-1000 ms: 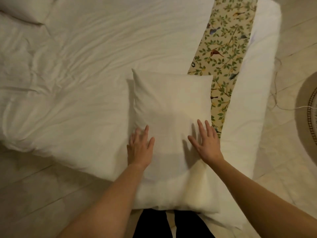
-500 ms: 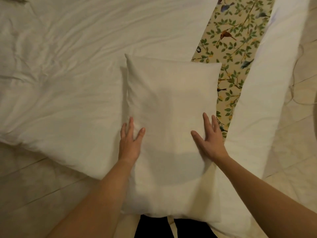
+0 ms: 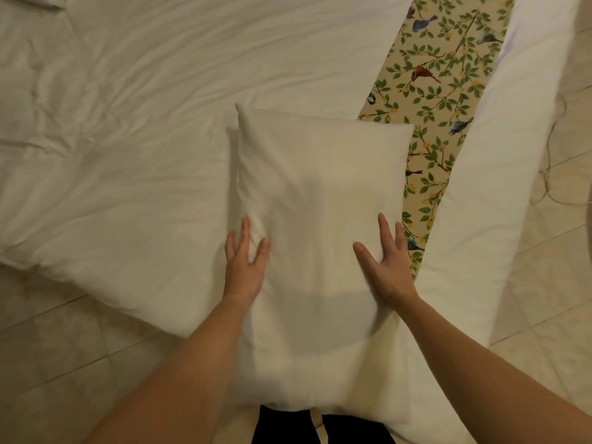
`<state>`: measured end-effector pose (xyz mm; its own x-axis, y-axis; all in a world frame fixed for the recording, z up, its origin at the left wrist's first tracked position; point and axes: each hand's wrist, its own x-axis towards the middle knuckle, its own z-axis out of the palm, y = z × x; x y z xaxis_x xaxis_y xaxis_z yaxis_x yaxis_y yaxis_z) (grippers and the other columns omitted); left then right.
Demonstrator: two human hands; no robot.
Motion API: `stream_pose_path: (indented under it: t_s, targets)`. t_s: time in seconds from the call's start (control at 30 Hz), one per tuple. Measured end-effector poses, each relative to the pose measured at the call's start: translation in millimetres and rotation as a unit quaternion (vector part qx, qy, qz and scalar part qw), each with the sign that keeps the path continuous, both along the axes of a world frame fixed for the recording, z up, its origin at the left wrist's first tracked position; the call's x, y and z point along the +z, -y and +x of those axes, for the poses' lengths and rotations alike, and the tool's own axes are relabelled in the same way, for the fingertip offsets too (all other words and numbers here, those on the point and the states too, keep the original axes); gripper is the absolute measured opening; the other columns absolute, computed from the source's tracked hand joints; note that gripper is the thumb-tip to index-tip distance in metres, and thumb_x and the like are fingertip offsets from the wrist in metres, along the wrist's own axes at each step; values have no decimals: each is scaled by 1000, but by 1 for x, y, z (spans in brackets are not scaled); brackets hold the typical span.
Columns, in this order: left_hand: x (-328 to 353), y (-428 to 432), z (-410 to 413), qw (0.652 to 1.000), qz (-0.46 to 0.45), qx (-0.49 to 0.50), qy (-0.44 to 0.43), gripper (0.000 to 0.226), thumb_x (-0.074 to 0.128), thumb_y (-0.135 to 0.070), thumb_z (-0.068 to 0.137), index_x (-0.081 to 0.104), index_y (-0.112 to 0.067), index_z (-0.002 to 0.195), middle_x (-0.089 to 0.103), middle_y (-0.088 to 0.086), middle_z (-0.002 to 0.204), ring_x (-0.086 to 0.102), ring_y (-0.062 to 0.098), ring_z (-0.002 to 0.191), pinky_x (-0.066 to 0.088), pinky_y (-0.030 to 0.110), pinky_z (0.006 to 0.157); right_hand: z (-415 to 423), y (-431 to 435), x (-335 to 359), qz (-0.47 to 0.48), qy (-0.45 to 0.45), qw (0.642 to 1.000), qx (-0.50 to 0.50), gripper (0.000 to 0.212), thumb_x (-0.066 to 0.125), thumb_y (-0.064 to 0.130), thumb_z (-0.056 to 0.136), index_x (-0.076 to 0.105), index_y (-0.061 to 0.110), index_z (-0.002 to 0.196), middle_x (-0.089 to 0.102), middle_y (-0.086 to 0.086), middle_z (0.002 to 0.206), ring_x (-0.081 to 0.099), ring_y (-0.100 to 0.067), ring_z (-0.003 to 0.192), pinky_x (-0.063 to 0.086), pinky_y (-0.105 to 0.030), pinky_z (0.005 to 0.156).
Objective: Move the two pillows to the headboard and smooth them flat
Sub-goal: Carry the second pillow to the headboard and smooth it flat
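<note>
A white pillow [image 3: 317,200] lies on the white duvet [image 3: 134,129] at the near edge of the bed, its near end hanging over towards me. My left hand [image 3: 244,267] rests on the pillow's left edge, fingers spread, and the fabric creases between thumb and fingers. On the pillow's right side my right hand [image 3: 384,264] lies flat with its fingers apart. Neither hand holds anything. A corner of a second white pillow [image 3: 32,0] shows at the far top left of the bed.
A strip of leaf-and-bird patterned sheet [image 3: 439,91] is exposed to the right of the pillow. Beyond it lies a long white folded cover [image 3: 499,174]. Tiled floor [image 3: 64,347] borders the bed at left and right, with a thin cable [image 3: 551,174] on the right.
Both hands have slid outwards across the pillow, the left one reaching its left edge and creasing the fabric. The view has drawn closer to the bed.
</note>
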<state>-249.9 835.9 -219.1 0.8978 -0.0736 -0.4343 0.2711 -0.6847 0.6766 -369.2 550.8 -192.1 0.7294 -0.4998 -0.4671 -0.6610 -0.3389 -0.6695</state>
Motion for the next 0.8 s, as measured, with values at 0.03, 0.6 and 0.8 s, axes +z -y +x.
stream_pose_path:
  t_s: [0.03,0.6,0.8]
  targets:
    - [1,3,-1,1000,-2,-2,-1,69,45,-80,93,13,-73,154,12,-3,175,24,19,160,18,24,120,1,-2,1,5,5,1000,1,88,50,96,81,6,76,154,-3,14,178,3,-24,164,15,-55,126]
    - [130,30,-55,992,91,-66,63,73,49,-77,95,18,-64,159,18,10,174,30,44,150,37,59,118,-10,-40,98,-37,33,998,33,99,51,95,80,-3,67,158,2,2,179,13,-38,162,19,-62,127]
    - [186,11,-85,988,111,-45,102,79,54,-74,95,19,-55,164,13,8,175,32,43,148,38,58,116,-23,-54,161,-56,48,995,72,100,53,90,85,1,58,164,0,3,179,10,-37,162,19,-59,126]
